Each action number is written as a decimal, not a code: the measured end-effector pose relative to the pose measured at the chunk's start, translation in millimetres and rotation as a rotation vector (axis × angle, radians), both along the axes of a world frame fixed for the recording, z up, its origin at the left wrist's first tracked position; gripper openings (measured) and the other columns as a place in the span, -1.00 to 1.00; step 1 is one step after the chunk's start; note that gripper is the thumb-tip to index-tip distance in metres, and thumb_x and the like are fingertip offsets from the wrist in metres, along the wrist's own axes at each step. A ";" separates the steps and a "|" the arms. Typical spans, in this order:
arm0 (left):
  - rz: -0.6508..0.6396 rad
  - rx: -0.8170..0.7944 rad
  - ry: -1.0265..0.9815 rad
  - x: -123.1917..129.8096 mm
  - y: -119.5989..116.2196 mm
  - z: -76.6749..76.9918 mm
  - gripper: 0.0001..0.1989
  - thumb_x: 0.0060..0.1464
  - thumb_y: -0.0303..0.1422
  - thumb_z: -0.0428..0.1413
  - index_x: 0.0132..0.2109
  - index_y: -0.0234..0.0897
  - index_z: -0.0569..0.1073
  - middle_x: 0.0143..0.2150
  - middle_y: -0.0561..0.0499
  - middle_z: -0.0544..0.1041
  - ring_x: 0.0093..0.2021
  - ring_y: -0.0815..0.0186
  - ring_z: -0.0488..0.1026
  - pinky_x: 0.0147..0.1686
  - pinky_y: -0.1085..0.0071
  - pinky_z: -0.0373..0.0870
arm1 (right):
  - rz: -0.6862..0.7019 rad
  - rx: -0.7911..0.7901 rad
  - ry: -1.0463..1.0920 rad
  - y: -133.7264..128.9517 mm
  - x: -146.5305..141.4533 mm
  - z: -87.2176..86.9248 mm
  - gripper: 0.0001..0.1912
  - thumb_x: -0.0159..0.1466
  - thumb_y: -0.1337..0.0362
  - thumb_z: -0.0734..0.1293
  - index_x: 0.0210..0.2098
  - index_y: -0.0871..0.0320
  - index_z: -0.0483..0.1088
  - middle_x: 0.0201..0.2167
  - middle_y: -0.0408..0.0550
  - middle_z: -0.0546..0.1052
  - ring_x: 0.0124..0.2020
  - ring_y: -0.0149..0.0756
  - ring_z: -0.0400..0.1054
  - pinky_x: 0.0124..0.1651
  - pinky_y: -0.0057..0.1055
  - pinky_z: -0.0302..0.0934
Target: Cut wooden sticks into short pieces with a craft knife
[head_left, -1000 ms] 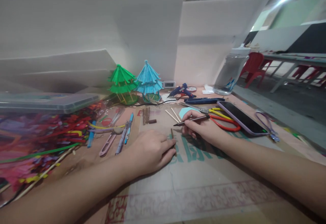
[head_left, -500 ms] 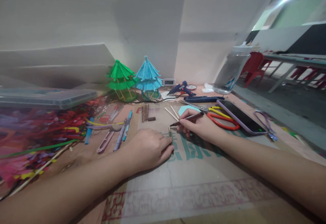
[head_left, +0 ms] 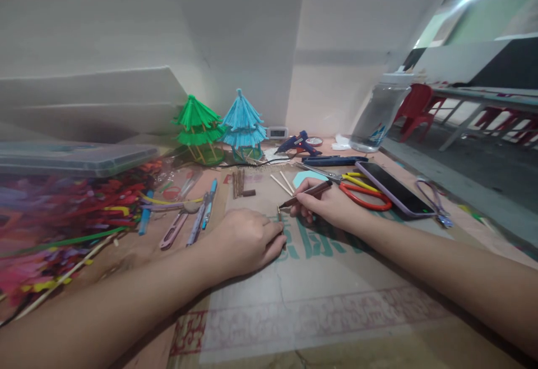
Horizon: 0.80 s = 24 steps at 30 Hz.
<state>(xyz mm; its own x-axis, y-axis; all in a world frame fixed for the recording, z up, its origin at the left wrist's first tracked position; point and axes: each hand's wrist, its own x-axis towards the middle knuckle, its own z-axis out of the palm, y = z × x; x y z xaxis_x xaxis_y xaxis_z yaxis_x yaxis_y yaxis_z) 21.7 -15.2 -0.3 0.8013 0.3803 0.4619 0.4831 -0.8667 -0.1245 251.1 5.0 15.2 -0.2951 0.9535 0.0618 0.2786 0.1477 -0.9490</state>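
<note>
My right hand (head_left: 313,204) grips a brown marker (head_left: 309,192), its tip on a short thin stick (head_left: 279,216). My left hand (head_left: 256,240) is closed over the near end of that stick and holds it against the printed board (head_left: 319,279). The stick looks brown along most of its length. Beyond my hands lie several brown sticks (head_left: 238,183) in a row, with a brown marker cap (head_left: 249,192) beside them. Two pale sticks (head_left: 281,184) and a light-blue hexagonal piece (head_left: 309,178) lie near my right hand.
Green (head_left: 197,125) and blue (head_left: 242,122) small pavilion models stand at the back beside a glue gun (head_left: 299,143). Scissors (head_left: 365,195) and a phone (head_left: 394,190) lie right. Pens (head_left: 209,206), a pink cutter (head_left: 173,230) and a heap of coloured pipe cleaners (head_left: 75,218) are left.
The marker tip has shifted slightly along the stick, which shows less pale surface at its far end. The whole view has shifted a little; both hands keep their grips.
</note>
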 end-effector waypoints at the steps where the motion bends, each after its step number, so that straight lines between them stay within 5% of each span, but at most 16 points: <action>1: -0.003 0.007 -0.006 -0.1 0.4 -0.3 -0.70 0.33 -0.29 -0.01 -0.20 -0.28 0.60 -0.48 -0.01 0.60 -0.49 0.19 0.55 -0.48 0.29 0.39 | 0.013 -0.008 0.000 0.5 0.6 -1.1 -0.77 0.24 0.13 0.38 -0.34 0.11 0.27 -0.51 -0.12 0.60 -0.64 -0.46 0.32 -0.56 -0.49 0.28; 24: -0.015 0.010 0.000 0.4 0.4 -0.6 -0.70 0.33 -0.30 0.00 -0.18 -0.29 0.61 -0.43 0.00 0.62 -0.46 0.18 0.58 -0.46 0.26 0.43 | 0.060 -0.014 0.027 1.4 2.9 -3.4 -0.77 0.25 0.15 0.38 -0.35 0.12 0.28 -0.51 -0.08 0.61 -0.62 -0.44 0.32 -0.57 -0.49 0.25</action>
<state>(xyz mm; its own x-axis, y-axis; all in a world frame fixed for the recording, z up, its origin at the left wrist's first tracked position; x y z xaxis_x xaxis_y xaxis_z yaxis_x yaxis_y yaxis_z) 22.1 -14.8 -0.9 0.8070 0.3633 0.4655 0.4698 -0.8727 -0.1334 254.0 6.4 11.9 -0.3499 0.9351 0.0570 0.2437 0.1496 -0.9582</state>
